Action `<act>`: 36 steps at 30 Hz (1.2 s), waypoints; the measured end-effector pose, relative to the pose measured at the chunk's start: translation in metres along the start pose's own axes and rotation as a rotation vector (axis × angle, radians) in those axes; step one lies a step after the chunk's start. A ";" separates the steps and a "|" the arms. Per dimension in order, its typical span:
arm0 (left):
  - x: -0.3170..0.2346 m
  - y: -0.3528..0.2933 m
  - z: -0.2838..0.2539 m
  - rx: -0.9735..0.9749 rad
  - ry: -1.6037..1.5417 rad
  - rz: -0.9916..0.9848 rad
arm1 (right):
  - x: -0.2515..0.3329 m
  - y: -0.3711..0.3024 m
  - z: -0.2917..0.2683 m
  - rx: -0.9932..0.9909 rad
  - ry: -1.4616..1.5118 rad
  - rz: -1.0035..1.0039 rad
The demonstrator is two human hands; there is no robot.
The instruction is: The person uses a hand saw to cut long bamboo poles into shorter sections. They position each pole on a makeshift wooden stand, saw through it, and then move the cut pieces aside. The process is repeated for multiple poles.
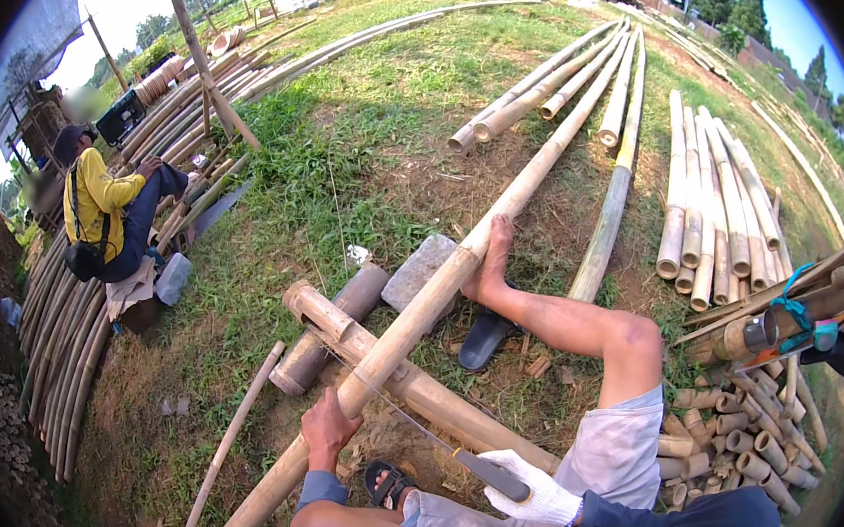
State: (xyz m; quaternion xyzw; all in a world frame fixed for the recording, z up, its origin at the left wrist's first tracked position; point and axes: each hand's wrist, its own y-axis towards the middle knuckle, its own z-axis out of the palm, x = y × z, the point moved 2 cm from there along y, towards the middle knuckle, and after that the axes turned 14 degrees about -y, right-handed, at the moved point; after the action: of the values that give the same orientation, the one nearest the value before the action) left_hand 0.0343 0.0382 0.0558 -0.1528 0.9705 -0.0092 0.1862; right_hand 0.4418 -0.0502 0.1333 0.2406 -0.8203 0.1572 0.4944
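Observation:
A long bamboo pole runs slantwise from the lower left to the far upper right. My bare left hand is wrapped round it near my knee. In my right hand, which wears a white knitted glove, is the grey handle of a handsaw. Its thin blade reaches up and left to the pole, beside my left hand. Under the pole lies a crosswise bamboo support, notched at its far end and resting on a short thick bamboo log. My bare foot rests against the pole farther up.
A grey stone block and a black sandal lie beside the pole. At right are bamboo poles and a heap of short cut pieces. A person in yellow sits at left among stacked poles. A thin stick lies left.

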 end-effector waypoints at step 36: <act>-0.010 0.006 0.018 0.000 -0.042 0.050 | -0.011 0.002 0.006 -0.044 -0.048 0.003</act>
State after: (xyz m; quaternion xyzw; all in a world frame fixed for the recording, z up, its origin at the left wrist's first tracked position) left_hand 0.0480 0.0472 0.0418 -0.1288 0.9699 -0.0012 0.2069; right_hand 0.4407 -0.0482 0.1205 0.2319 -0.8357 0.1340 0.4794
